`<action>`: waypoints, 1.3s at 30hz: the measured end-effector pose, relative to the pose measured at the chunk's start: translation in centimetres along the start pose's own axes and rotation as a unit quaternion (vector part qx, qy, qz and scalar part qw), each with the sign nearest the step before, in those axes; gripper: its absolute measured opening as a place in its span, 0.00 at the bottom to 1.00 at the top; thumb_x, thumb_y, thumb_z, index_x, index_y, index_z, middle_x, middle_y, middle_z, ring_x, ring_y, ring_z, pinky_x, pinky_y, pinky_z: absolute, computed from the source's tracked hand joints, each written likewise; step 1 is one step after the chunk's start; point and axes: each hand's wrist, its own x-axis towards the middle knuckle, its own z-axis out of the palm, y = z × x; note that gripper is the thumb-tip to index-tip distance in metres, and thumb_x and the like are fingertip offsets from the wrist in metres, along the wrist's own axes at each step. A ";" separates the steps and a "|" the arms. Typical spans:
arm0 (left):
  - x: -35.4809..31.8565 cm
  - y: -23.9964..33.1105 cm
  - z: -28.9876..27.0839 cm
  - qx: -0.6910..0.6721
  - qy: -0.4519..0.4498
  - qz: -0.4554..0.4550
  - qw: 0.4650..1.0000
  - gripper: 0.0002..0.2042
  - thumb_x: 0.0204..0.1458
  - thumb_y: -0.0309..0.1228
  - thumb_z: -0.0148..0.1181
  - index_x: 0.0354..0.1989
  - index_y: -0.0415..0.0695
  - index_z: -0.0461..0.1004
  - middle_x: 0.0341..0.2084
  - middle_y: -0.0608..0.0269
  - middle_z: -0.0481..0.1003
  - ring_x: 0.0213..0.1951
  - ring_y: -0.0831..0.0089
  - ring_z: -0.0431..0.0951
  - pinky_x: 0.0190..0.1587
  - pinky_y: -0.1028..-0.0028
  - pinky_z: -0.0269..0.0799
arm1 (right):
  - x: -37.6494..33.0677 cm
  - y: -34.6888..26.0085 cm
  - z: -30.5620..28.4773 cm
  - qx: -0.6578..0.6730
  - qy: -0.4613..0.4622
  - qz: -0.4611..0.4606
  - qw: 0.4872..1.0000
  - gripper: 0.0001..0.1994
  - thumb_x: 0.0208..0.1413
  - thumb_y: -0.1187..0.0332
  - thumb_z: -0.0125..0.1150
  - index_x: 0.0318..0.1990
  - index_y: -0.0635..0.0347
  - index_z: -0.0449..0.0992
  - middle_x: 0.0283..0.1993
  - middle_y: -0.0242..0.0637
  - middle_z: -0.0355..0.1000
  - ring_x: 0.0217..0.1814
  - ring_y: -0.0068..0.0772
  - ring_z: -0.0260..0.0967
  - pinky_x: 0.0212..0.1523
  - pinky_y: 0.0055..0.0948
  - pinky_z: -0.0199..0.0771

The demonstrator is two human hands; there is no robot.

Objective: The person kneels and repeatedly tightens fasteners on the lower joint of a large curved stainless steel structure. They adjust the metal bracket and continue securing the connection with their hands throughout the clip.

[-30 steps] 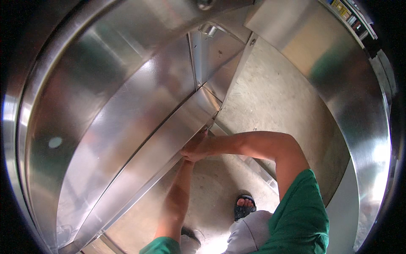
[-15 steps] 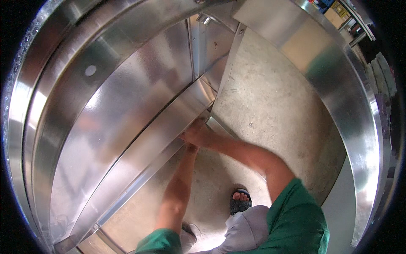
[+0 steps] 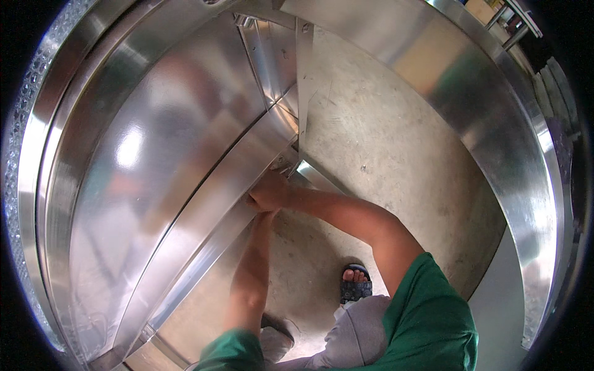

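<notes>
My right hand [image 3: 270,189] is at the lower edge of a shiny stainless-steel strip [image 3: 218,171], its fingers curled in. What it grips, if anything, is hidden by the hand itself and the metal edge. Right beneath it, my left wrist [image 3: 265,217] reaches up under the same edge, and the left hand's fingers are out of sight. Close by the right hand, a small bracket-like metal part [image 3: 283,163] shows at the corner of the steel frame. A large polished panel [image 3: 154,136] stretches along the strip's far side, divided from it by a dark seam.
A wide curved-looking steel rim [image 3: 470,117] passes on the right, above the concrete floor [image 3: 377,123]. A metal rail [image 3: 185,281] runs below the strip. Bubble wrap [image 3: 31,105] lines the far left edge. My sandalled foot [image 3: 356,281] stands below.
The view has shifted, so the steelwork and both hands sit further left. My right hand is still at the strip's edge, and more of the bracket beside it shows.
</notes>
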 end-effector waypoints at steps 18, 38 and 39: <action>-0.7 5.2 -7.3 -0.204 0.027 -0.189 0.960 0.16 0.66 0.38 0.52 0.50 0.38 0.78 0.38 0.53 0.80 0.39 0.67 0.81 0.37 0.65 0.76 | -5.2 -0.2 -2.0 0.027 -0.069 0.158 0.985 0.25 0.43 0.54 0.69 0.49 0.55 0.76 0.47 0.48 0.72 0.56 0.54 0.66 0.63 0.55 0.58; 1.4 8.4 -1.7 -0.203 0.175 -0.154 0.951 0.14 0.57 0.37 0.64 0.48 0.44 0.81 0.40 0.52 0.82 0.45 0.56 0.82 0.49 0.63 0.76 | -11.9 -4.0 -4.3 0.282 0.036 0.441 0.851 0.15 0.67 0.62 0.51 0.49 0.67 0.74 0.43 0.60 0.75 0.48 0.64 0.73 0.45 0.50 0.70; 1.9 8.1 -0.8 -0.195 0.191 -0.159 0.949 0.14 0.57 0.37 0.64 0.48 0.44 0.81 0.39 0.52 0.82 0.43 0.57 0.83 0.48 0.63 0.76 | -11.6 -3.9 -3.5 0.285 0.053 0.447 0.846 0.15 0.66 0.63 0.51 0.48 0.68 0.74 0.43 0.61 0.75 0.49 0.65 0.73 0.46 0.50 0.70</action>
